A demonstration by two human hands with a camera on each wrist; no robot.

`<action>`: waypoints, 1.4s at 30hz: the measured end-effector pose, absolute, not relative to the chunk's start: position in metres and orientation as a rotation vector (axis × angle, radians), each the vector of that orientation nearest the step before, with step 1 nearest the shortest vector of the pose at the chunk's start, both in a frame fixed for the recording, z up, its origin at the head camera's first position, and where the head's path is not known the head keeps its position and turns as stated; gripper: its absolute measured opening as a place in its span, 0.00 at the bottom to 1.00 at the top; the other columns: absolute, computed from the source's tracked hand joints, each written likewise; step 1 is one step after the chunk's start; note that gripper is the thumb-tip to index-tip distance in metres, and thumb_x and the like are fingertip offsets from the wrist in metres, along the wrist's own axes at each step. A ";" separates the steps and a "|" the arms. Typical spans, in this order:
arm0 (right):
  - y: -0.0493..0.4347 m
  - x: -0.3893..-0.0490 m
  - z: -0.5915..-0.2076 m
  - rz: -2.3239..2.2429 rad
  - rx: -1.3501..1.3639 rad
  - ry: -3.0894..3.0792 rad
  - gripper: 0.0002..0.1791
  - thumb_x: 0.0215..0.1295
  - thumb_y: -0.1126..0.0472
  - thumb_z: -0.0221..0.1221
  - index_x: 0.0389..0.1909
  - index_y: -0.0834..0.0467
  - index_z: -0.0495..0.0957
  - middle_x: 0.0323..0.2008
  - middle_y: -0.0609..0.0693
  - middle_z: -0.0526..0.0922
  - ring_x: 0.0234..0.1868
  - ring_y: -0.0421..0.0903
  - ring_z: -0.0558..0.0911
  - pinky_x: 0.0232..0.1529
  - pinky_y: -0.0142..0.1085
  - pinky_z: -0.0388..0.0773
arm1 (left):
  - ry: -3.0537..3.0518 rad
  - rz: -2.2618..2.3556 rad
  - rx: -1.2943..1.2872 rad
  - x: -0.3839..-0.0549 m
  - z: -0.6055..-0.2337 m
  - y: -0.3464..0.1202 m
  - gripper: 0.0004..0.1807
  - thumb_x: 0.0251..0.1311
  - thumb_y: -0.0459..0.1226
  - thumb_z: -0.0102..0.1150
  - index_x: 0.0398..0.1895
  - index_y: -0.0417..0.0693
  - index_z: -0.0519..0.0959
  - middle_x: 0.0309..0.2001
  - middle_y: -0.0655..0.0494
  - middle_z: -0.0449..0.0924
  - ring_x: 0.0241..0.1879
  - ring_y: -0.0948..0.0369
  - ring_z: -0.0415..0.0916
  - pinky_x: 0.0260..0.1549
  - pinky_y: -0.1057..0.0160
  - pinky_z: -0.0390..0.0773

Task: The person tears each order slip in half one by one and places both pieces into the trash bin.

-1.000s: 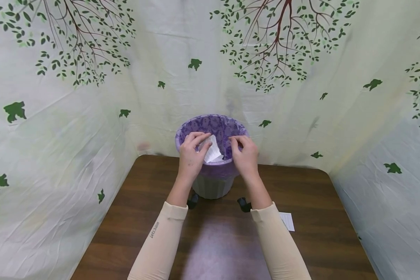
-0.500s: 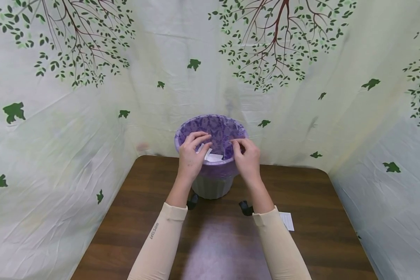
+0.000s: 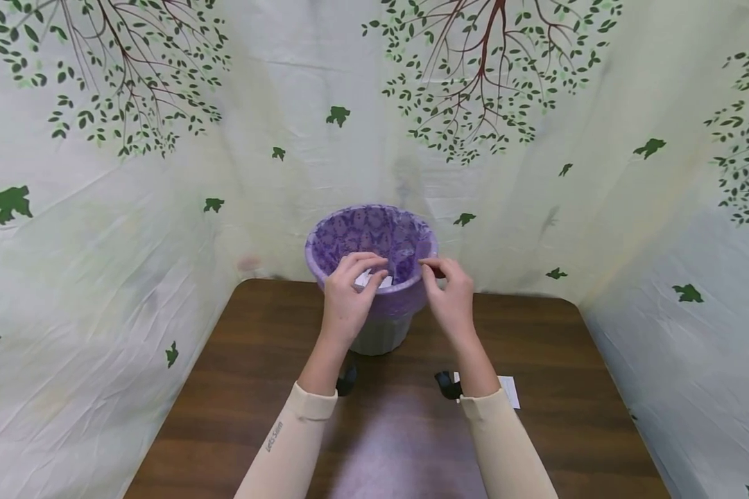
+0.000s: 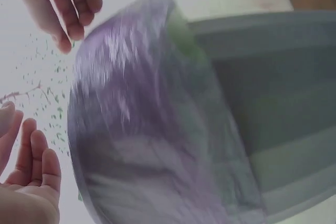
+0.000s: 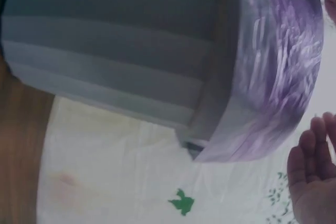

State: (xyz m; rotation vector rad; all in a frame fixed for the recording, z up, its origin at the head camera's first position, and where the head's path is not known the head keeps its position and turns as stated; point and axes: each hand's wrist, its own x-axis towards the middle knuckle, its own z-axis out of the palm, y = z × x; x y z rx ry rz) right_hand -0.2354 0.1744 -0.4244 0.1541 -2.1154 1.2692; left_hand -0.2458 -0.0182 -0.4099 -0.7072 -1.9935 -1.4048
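A grey bin stands at the table's far edge, lined with a purple patterned bag folded over its rim. White paper pieces show inside the bag, partly hidden behind my left hand. That hand is over the bin's near left rim, thumb and fingers apart with nothing between them. My right hand is at the near right rim, its fingers loosely bent and no object visible in them. In the left wrist view the left hand and in the right wrist view the right hand have extended fingers.
A white paper piece lies on the brown wooden table, partly behind the right forearm. Dark wrist-worn devices sit under both wrists. A pale cloth printed with trees and leaves surrounds the table.
The white paper at my left fingers has dropped into the bin. Both hands have drawn slightly toward me, and the right has moved a little rightward. The view has shifted slightly.
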 end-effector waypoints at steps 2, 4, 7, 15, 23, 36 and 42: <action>0.177 -0.231 -0.430 1.264 0.193 -2.105 0.08 0.74 0.68 0.63 0.47 0.64 0.88 0.42 0.58 0.89 0.46 0.54 0.87 0.45 0.31 0.82 | -1.982 -1.385 -0.719 -0.239 -0.413 -0.016 0.09 0.64 0.31 0.72 0.47 0.43 0.90 0.50 0.48 0.88 0.54 0.51 0.85 0.58 0.49 0.84; 0.180 -0.227 -0.436 1.256 0.249 -2.085 0.08 0.72 0.68 0.64 0.47 0.63 0.88 0.44 0.57 0.90 0.47 0.54 0.88 0.46 0.25 0.81 | -1.967 -1.374 -0.721 -0.233 -0.416 -0.015 0.10 0.63 0.30 0.73 0.48 0.43 0.90 0.49 0.48 0.88 0.53 0.51 0.86 0.58 0.50 0.84; 0.183 -0.221 -0.445 1.263 0.347 -2.036 0.08 0.69 0.70 0.66 0.48 0.64 0.87 0.46 0.57 0.90 0.48 0.55 0.87 0.53 0.22 0.79 | -1.940 -1.359 -0.728 -0.224 -0.421 -0.014 0.12 0.62 0.31 0.74 0.49 0.44 0.89 0.49 0.48 0.88 0.53 0.51 0.86 0.57 0.52 0.85; 0.194 -0.197 -0.460 1.286 0.441 -1.974 0.15 0.63 0.74 0.70 0.51 0.65 0.86 0.49 0.61 0.89 0.53 0.53 0.86 0.61 0.26 0.78 | -1.914 -1.387 -0.769 -0.209 -0.439 -0.011 0.16 0.62 0.33 0.75 0.54 0.44 0.88 0.52 0.48 0.89 0.56 0.52 0.86 0.62 0.60 0.81; 0.210 -0.175 -0.477 1.277 0.413 -2.050 0.20 0.64 0.71 0.71 0.57 0.58 0.85 0.55 0.57 0.88 0.59 0.48 0.84 0.62 0.32 0.78 | -1.957 -1.451 -0.768 -0.202 -0.453 -0.009 0.19 0.61 0.32 0.76 0.56 0.43 0.86 0.54 0.50 0.89 0.58 0.53 0.84 0.64 0.67 0.78; 0.249 -0.142 -0.511 1.208 0.318 -2.154 0.26 0.60 0.72 0.73 0.60 0.57 0.84 0.58 0.55 0.87 0.59 0.47 0.84 0.62 0.24 0.75 | -2.084 -1.417 -0.839 -0.197 -0.475 -0.007 0.27 0.56 0.36 0.80 0.60 0.46 0.84 0.57 0.51 0.86 0.60 0.53 0.82 0.67 0.61 0.76; 0.262 -0.131 -0.530 1.163 0.274 -2.139 0.28 0.53 0.77 0.75 0.57 0.61 0.85 0.54 0.58 0.88 0.55 0.46 0.84 0.60 0.17 0.73 | -2.135 -1.397 -0.854 -0.194 -0.488 -0.002 0.28 0.55 0.37 0.80 0.60 0.46 0.84 0.58 0.53 0.86 0.61 0.54 0.81 0.65 0.56 0.78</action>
